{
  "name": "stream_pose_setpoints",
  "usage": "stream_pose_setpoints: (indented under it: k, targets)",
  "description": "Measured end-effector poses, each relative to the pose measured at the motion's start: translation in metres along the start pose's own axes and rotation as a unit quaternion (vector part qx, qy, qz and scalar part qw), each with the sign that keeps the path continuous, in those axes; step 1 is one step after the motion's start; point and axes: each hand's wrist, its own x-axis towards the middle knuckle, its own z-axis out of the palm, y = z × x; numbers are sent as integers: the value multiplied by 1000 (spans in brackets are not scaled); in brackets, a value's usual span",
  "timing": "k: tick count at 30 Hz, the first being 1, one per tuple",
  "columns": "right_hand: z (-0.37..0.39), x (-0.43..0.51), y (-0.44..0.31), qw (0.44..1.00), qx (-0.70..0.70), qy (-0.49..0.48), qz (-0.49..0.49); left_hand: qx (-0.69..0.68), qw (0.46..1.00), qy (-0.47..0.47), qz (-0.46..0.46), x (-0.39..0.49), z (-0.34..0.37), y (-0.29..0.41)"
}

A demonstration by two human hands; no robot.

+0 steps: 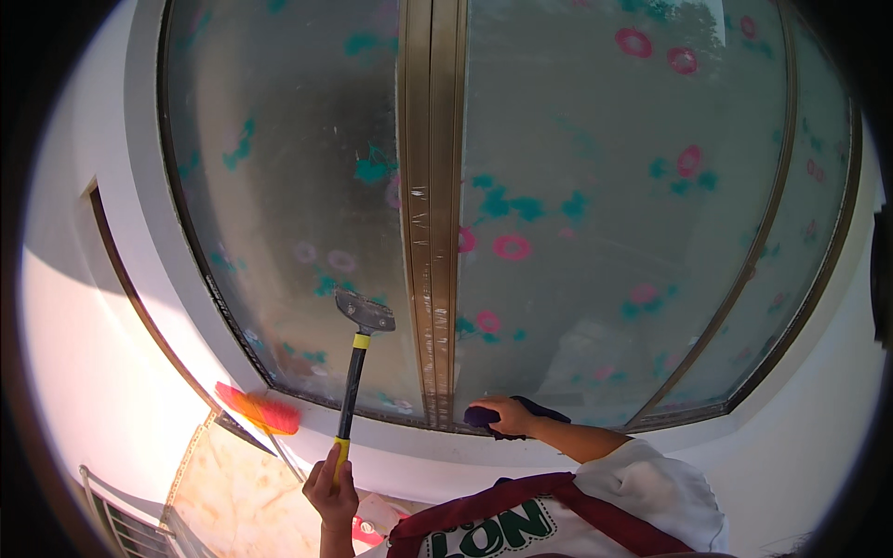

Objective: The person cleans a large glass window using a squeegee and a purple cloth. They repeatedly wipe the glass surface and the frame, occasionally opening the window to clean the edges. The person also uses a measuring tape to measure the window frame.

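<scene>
My left hand [331,492] grips the yellow end of a long-handled scraper [353,380]. The scraper stands almost upright in view, its wide dark head [365,312] in front of the left window pane [293,230]; whether the blade touches the glass I cannot tell. A dark purple cloth [540,410] is bunched under my right hand [513,416], low on the right window pane [586,279] by the bottom frame. Pink rings and green leaf shapes pattern both frosted panes.
A scratched brown metal mullion [431,230] divides the panes. Below runs a white sill [391,436]. At lower left a pink and orange broom [261,411] leans, bristles up, near a metal railing [129,523]. A pink and white object [370,526], partly hidden, is on the floor.
</scene>
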Motion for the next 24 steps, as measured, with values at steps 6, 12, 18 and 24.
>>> stream_pose_setpoints:
  k: [6, 12, 18, 24]
  targets:
    - [-70, -57, -35, 786, 555, 195, 189, -515, 810, -36, -278, 3, -10, 9]
    - [-165, -43, -93, 715, 589, 348, 143, -266, 822, -240, -442, -5, -6, 12]
    - [-328, 22, -176, 802, 233, 534, -133, -233, 837, -169, -466, -21, 4, 11]
    - [-385, 121, -198, 725, -331, 531, -288, -217, 873, -121, -419, -16, 19, 6]
